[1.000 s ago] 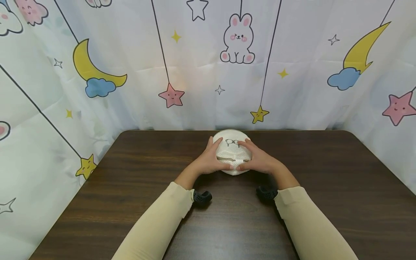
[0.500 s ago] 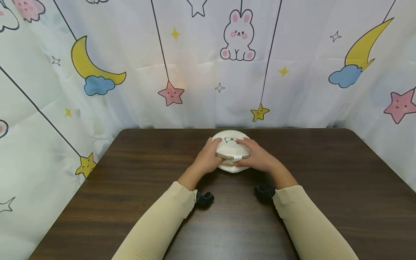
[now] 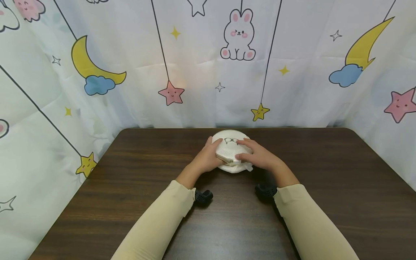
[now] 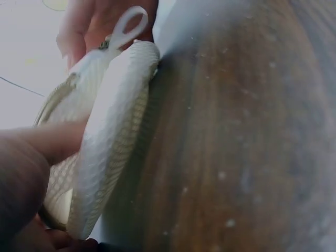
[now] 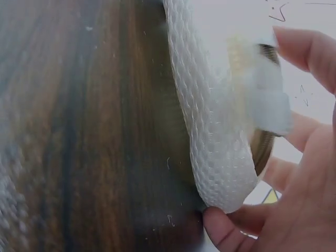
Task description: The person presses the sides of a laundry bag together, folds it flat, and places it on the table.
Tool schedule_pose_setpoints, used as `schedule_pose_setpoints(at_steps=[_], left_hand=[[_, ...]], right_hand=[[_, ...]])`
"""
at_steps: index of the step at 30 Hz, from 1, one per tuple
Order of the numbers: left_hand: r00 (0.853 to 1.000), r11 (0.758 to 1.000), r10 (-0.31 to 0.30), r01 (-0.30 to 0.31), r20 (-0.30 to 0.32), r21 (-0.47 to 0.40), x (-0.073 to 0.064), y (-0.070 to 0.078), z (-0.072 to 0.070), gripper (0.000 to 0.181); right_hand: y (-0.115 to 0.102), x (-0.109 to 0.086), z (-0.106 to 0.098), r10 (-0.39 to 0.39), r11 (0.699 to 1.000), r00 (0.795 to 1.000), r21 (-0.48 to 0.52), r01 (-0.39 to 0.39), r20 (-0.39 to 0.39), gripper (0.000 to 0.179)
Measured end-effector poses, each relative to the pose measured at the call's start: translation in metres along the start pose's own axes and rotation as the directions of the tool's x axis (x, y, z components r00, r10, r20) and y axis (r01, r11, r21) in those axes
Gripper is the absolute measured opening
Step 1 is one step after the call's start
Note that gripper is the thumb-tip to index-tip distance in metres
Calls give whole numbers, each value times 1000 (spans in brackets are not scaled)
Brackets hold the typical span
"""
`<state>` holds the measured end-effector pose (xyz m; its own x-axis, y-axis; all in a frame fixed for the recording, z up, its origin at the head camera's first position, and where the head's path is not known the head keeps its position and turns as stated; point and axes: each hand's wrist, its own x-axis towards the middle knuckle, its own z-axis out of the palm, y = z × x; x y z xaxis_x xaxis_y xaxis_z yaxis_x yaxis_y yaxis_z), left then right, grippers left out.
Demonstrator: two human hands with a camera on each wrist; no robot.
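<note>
A rounded white mesh laundry bag (image 3: 225,148) with a zip and a small line print on top lies at the far middle of the table. My left hand (image 3: 208,159) grips its left side; in the left wrist view the thumb (image 4: 63,139) presses into the fold between the bag's two halves. From the right, my right hand (image 3: 261,157) holds the other side, its fingers over the top. A white tab (image 5: 270,110) beside the zip shows in the right wrist view, with fingertips around the bag's edge. A pale loop (image 4: 131,26) sticks out from the bag's end.
The dark wooden table (image 3: 130,202) reaches back to a white curtain (image 3: 201,72) printed with moons, stars and a rabbit. Black wrist devices (image 3: 204,196) hang under both cream sleeves (image 3: 162,220).
The bag's zipped front edge has tipped and shifted under my hands, and its lower part now shows a tab at the right. My right thumb has moved up from the lower front edge.
</note>
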<state>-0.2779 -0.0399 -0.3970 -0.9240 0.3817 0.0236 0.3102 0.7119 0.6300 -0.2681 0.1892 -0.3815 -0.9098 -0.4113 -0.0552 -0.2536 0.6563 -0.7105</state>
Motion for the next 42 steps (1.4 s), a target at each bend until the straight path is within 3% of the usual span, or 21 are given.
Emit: schedule_pose_setpoints(at_steps=[5, 9, 13, 16, 22, 26, 30, 33, 37, 42], left_hand=[[985, 998, 31, -21, 171, -59, -2, 1, -5, 106], [965, 992, 65, -35, 255, -118, -2, -1, -12, 99], [975, 978, 56, -11, 214, -207, 0, -3, -14, 71], [988, 974, 50, -15, 149, -224, 1, -2, -12, 64], [998, 991, -4, 12, 61, -130, -1, 5, -5, 52], [999, 999, 13, -12, 39, -30, -2, 8, -4, 31], [999, 1000, 3, -2, 41, -21, -3, 9, -4, 23], [998, 1000, -10, 11, 62, -16, -4, 9, -4, 30], [994, 999, 3, -9, 112, 54, -2, 8, -4, 44], [989, 997, -5, -7, 145, 83, -2, 7, -4, 47]], right_hand=[[3, -1, -1, 10, 999, 999, 35, -8, -44, 54], [2, -1, -2, 35, 999, 998, 28, -33, -56, 55], [2, 1, -1, 40, 999, 997, 16, -39, -66, 56], [3, 3, 1, 36, 999, 996, 13, -35, -86, 56], [6, 5, 5, 48, 999, 993, -15, -50, -106, 56], [8, 5, 5, 63, 997, 992, -41, -68, -112, 54], [9, 4, 5, 52, 996, 992, -65, -59, -114, 53], [9, 3, 4, 62, 996, 993, -64, -69, -101, 53], [8, 1, 3, 86, 993, 994, -71, -91, -63, 55], [5, 0, 2, 105, 989, 994, -102, -106, -22, 55]])
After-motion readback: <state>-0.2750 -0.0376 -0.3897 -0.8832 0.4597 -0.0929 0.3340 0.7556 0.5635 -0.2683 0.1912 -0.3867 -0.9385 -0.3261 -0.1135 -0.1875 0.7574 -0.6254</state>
